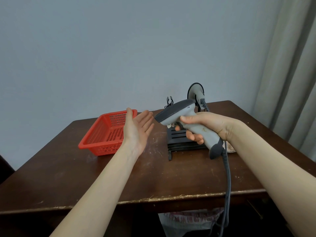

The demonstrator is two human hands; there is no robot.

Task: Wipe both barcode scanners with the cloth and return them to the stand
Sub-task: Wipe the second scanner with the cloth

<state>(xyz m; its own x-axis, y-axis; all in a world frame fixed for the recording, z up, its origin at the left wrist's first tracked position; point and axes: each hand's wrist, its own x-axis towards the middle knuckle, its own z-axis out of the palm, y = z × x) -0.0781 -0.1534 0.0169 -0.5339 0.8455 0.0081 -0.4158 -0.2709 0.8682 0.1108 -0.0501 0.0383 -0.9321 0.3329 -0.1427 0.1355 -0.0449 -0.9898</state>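
1. R hand (205, 125): fingers wrapped tight round handle of grey scanner (177, 110), held above surface (153, 177), head pointing to 9 o'clock.
2. Cable (228, 177) hangs from handle base, over front edge at 6 o'clock.
3. L hand (136, 130): fingers straight, palm up, holding nothing, just at 9 o'clock of scanner head.
4. 2nd scanner (196, 91) sits upright on black stand (181, 142), 12 o'clock of R hand.
5. Red basket (95, 139) at 9 o'clock of stand.

Soft, even, dimmish indoor light, faint shadows, no glare; sharp focus, with wide-angle bending at the edges.
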